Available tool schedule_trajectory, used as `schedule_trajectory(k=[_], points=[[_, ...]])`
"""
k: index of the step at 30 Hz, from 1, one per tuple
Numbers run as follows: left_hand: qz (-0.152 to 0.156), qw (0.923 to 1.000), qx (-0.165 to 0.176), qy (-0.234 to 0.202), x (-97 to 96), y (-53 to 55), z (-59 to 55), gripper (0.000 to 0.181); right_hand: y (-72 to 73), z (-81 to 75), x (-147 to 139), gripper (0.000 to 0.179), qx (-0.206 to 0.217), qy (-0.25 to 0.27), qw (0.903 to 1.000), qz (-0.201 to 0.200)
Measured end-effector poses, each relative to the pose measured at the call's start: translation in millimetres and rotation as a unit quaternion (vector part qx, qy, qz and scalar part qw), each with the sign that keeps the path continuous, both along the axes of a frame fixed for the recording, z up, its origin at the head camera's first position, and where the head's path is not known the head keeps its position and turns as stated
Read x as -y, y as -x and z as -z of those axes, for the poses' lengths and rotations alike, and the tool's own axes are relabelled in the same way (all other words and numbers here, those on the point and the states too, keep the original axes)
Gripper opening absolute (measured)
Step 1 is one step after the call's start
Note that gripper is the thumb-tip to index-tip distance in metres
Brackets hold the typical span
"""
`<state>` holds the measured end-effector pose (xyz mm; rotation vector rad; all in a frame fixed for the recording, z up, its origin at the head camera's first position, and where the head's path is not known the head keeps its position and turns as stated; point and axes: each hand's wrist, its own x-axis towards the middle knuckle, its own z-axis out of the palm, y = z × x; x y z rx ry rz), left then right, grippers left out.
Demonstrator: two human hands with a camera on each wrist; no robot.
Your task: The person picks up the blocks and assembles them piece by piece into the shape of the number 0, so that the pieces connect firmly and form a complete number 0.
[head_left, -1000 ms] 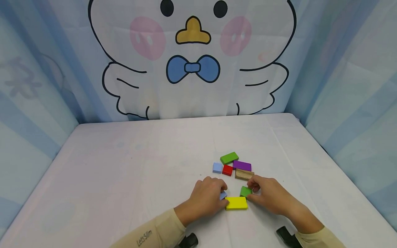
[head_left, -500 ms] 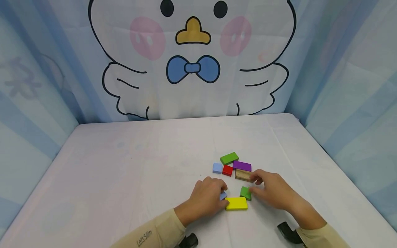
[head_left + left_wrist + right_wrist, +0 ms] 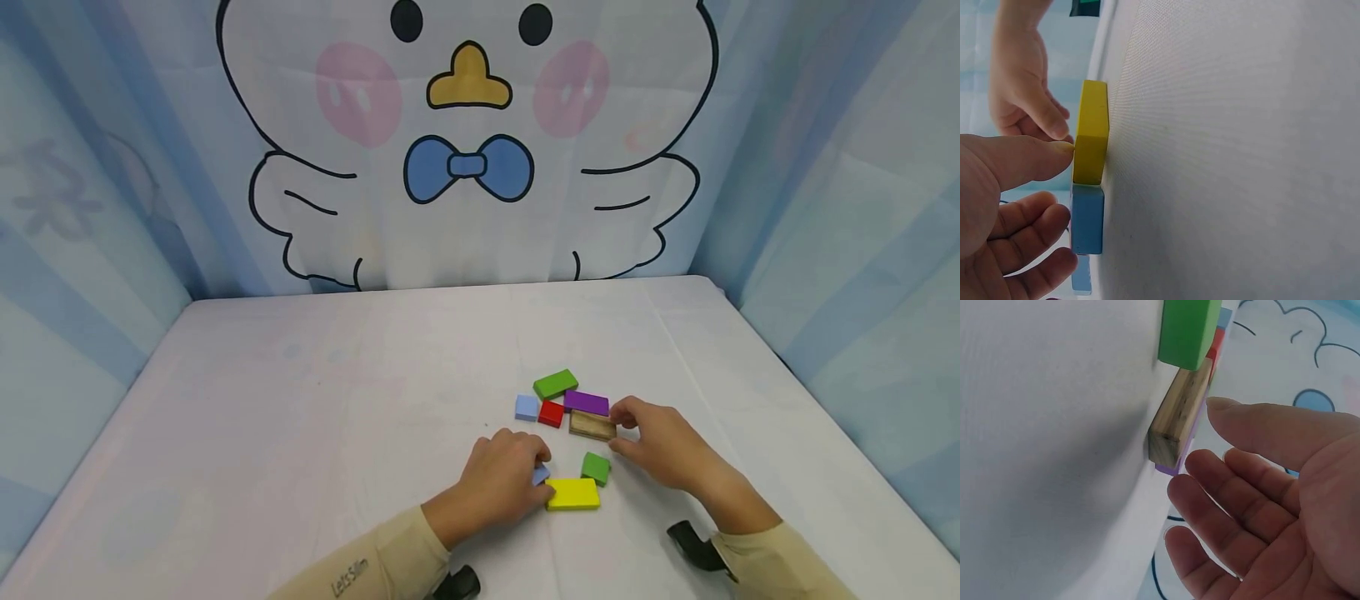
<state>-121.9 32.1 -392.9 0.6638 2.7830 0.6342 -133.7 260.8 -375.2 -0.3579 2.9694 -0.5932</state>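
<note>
My left hand (image 3: 501, 473) stays low over a light blue block (image 3: 539, 475) and a yellow block (image 3: 573, 495). In the left wrist view its thumb tip meets the yellow block (image 3: 1090, 134), while loosely bent fingers lie by the upper edge of the light blue block (image 3: 1087, 219); no firm grip shows. My right hand (image 3: 663, 442) is at the right end of a wooden block (image 3: 592, 426), thumb and fingers spread. A gap separates them from the wooden block (image 3: 1179, 415) in the right wrist view. A small green block (image 3: 596, 468) lies between the hands.
Behind the wooden block lie a purple block (image 3: 587, 403), a red block (image 3: 551, 414), another light blue block (image 3: 527, 407) and a longer green block (image 3: 556, 384). A white cloth covers the table (image 3: 337, 400). A printed curtain (image 3: 465, 233) hangs behind it.
My right hand has left the small green block and moved away from me to the wooden block's right end. The left hand has kept its place.
</note>
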Motion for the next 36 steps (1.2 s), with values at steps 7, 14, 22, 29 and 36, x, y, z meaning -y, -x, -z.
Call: schedule_trajectory(k=[7,14,22,29,36], points=[[0.0,1.0,-0.002,0.006,-0.5,-0.2,-0.7,0.032,3.3,4.9,0.6,0.034,0.002,-0.001,1.0,0.003],[0.0,1.0,-0.006,0.003,-0.5,-0.4,0.2,0.032,5.1,7.6,0.5,0.031,-0.006,0.006,1.0,0.005],[-0.001,1.0,-0.005,0.002,-0.3,-0.8,-0.1,0.032,5.3,8.1,0.5,0.029,-0.008,0.001,0.9999,0.009],[0.001,1.0,-0.006,0.0,1.1,-0.7,-0.6,0.032,6.0,9.8,3.1,0.031,-0.013,-0.005,0.9999,0.001],[0.001,1.0,-0.005,-0.002,1.1,-0.1,0.4,0.032,6.6,9.7,6.2,0.029,-0.006,0.009,0.9999,0.003]])
